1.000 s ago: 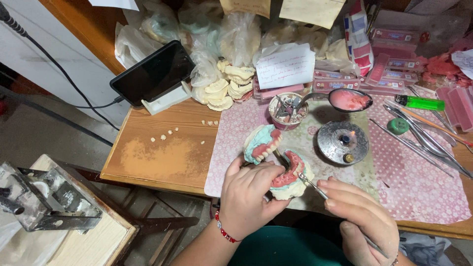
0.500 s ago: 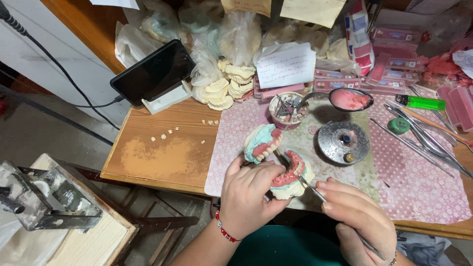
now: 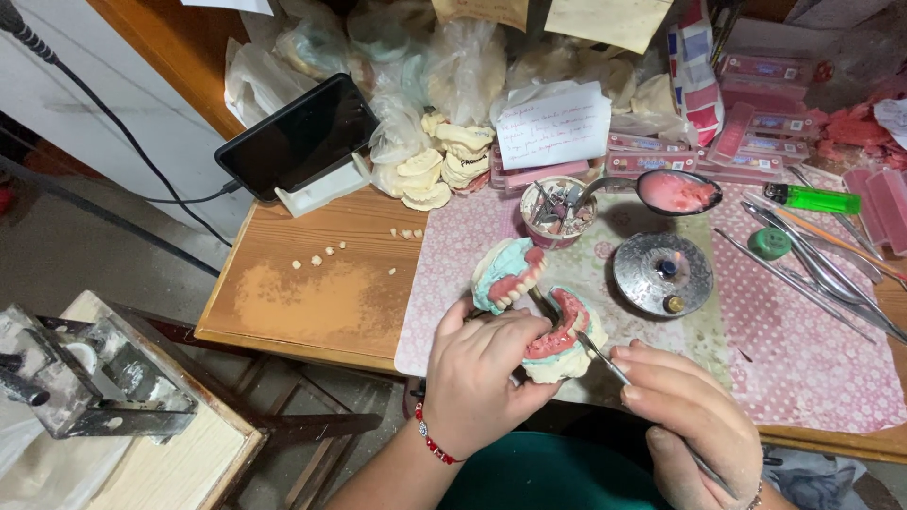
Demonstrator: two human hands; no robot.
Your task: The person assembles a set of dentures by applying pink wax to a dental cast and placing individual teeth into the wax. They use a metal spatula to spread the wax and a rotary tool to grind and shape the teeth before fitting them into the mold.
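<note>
My left hand (image 3: 482,373) grips a hinged denture model (image 3: 534,307): pale plaster bases, pink wax gums and a row of teeth, opened like a jaw, the upper half tinted blue-green. My right hand (image 3: 685,416) holds a thin metal wax tool (image 3: 605,357) like a pen, its tip touching the pink wax of the lower half. Both hands hover over the near edge of a pink patterned mat (image 3: 803,368).
A round metal burner (image 3: 661,274) with a small flame, a spoon of pink wax (image 3: 675,192), a cup of bits (image 3: 555,212), a green lighter (image 3: 812,199) and metal instruments (image 3: 822,269) lie on the mat. Plaster casts (image 3: 444,165), a phone (image 3: 298,142), loose teeth (image 3: 321,255).
</note>
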